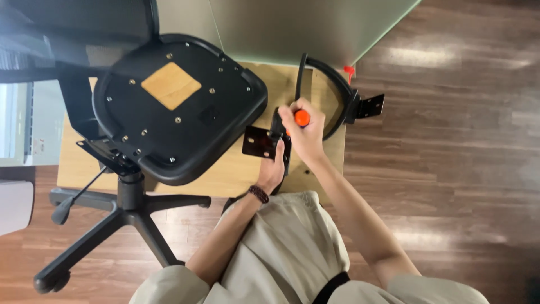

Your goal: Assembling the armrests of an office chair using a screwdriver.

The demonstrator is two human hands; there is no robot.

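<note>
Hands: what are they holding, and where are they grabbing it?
The right hand grips a screwdriver by its orange handle. The left hand steadies the black armrest at its lower bracket plate.

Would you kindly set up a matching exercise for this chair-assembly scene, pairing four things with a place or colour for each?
Things:
1. tool handle
2. seat underside
3. left hand
4. wheeled base

Descriptions:
A. stands on the wooden floor
B. orange, gripped in the right hand
C. black, with a bare wooden square in the middle
D. holds the armrest's flat black bracket plate

Pairs: 1-B, 2-C, 3-D, 4-A
</note>
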